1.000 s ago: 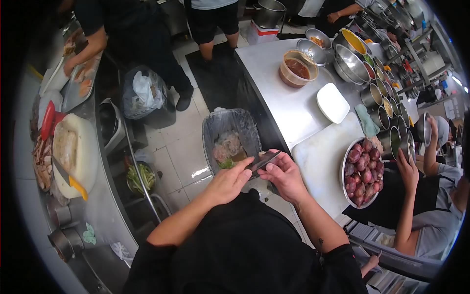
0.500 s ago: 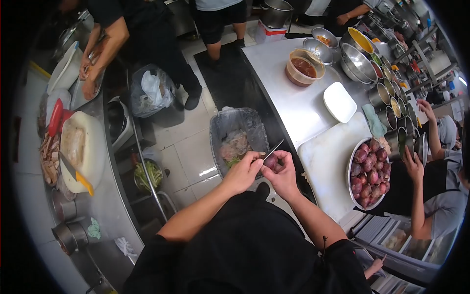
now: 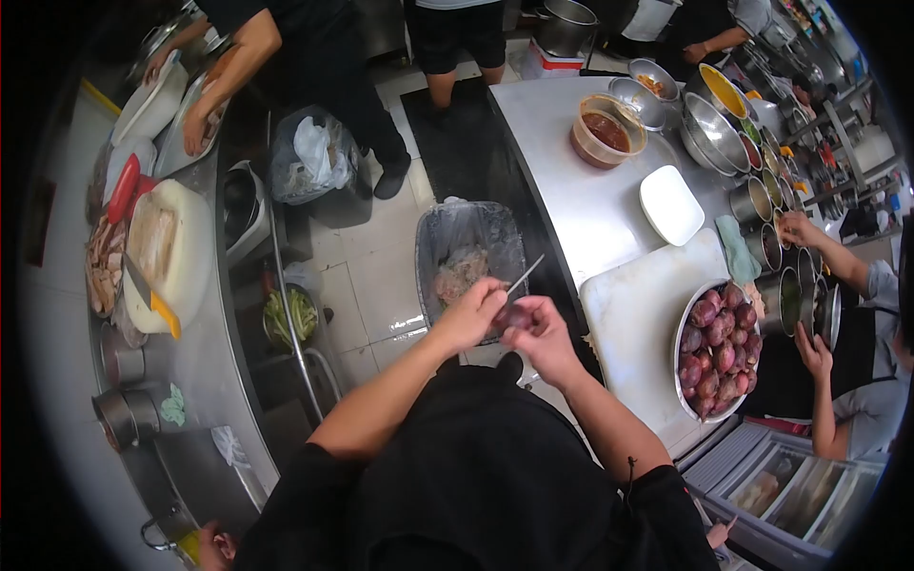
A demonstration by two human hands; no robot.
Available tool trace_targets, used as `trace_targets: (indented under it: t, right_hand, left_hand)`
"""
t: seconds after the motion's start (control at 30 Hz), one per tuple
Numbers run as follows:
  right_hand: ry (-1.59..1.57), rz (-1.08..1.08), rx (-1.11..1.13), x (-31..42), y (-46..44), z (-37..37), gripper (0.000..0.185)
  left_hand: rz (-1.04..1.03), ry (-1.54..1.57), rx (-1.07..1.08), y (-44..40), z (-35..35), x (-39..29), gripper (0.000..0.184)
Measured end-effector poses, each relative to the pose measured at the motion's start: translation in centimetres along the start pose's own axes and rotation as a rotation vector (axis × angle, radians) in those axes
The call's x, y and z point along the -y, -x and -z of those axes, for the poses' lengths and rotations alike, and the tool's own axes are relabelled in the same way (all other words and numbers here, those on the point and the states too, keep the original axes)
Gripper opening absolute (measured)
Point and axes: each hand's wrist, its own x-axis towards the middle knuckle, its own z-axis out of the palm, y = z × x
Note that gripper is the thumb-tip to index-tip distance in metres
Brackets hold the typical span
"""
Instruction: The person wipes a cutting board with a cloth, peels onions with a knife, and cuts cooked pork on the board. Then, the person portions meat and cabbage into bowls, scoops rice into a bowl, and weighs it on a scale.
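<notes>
My left hand (image 3: 470, 314) is closed around a small knife, whose thin blade (image 3: 526, 273) sticks out up and to the right. Close beside it, my right hand (image 3: 543, 335) has its fingers curled on a red onion (image 3: 515, 317), partly hidden and blurred between the two hands. Under both hands stands a bin (image 3: 425, 249) lined with a grey bag, with pale scraps (image 3: 463, 276) inside. To the right, a metal bowl (image 3: 680, 359) full of red onions (image 3: 721, 344) sits at the edge of a white cutting board (image 3: 636, 309).
The steel table holds a white dish (image 3: 671, 206), a tub of red sauce (image 3: 606, 133) and a green cloth (image 3: 733, 249). On the left counter, a yellow-handled knife (image 3: 152, 300) lies on a board (image 3: 186, 247). A co-worker's hand (image 3: 814, 350) is at the right; another's arm (image 3: 233, 76) is upper left.
My view has shifted slightly. My right hand has opened its grasp a little around the onion, and the knife blade has moved up and left. A co-worker's hand appears at the lower left.
</notes>
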Motion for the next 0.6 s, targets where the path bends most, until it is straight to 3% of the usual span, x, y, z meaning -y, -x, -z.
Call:
trace_targets:
  t: [0.07,0.17,0.27,0.37,0.43,0.6]
  right_hand:
    - [0.025,0.042,0.135,-0.3,0.5,-0.5,0.048]
    - [-0.303,-0.044,0.207,1.0,0.1,-0.1,0.056]
    - [-0.445,-0.151,0.138,3.5,0.2,0.9,0.059]
    - [-0.544,-0.138,0.072,5.1,0.3,1.7,0.056]
    - [-0.464,-0.118,-0.029,5.6,0.4,2.0,0.058]
    - [-0.502,0.009,0.048,5.3,0.3,3.6,0.045]
  left_hand:
    - [-0.037,0.084,-0.03,-1.6,0.0,0.7,0.044]
    - [0.237,0.165,0.11,-2.1,1.3,1.1,0.049]
    - [0.389,0.028,-0.002,-1.7,1.2,-0.7,0.053]
    - [0.107,0.039,0.022,-0.5,1.1,-1.2,0.052]
    - [0.046,-0.008,0.06,0.9,1.3,-2.3,0.05]
    - [-0.103,-0.133,0.109,3.2,1.7,-4.3,0.045]
